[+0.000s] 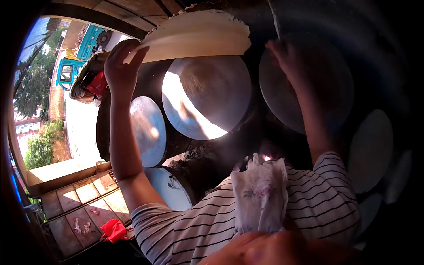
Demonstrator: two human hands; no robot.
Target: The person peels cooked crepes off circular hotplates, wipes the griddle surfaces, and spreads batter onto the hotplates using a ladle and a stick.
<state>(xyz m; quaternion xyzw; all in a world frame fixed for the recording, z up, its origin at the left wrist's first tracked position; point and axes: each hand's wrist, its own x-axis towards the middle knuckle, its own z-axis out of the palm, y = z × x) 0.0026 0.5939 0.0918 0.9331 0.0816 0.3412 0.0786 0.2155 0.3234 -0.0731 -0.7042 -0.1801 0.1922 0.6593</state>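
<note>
My left hand point(123, 64) pinches the lower left corner of a large, thin, pale sheet point(198, 37) with a ragged upper edge. The sheet hangs spread out above a round, light-coloured disc point(207, 97), which is partly sunlit. My right hand point(285, 57) is closed around the lower end of a thin, pale strip or stick point(274, 20), over a darker round disc point(327, 84). Shade hides much of that hand. Nearer my left forearm lies a smaller round disc point(148, 130).
A whitish round container point(170, 190) stands beside my left upper arm. A small bright glow point(267, 157) shows close to my chest. Red cloth point(114, 230) lies on a tiled surface point(90, 210) at lower left. More pale discs point(371, 150) are at right; outside is a blue truck point(70, 70).
</note>
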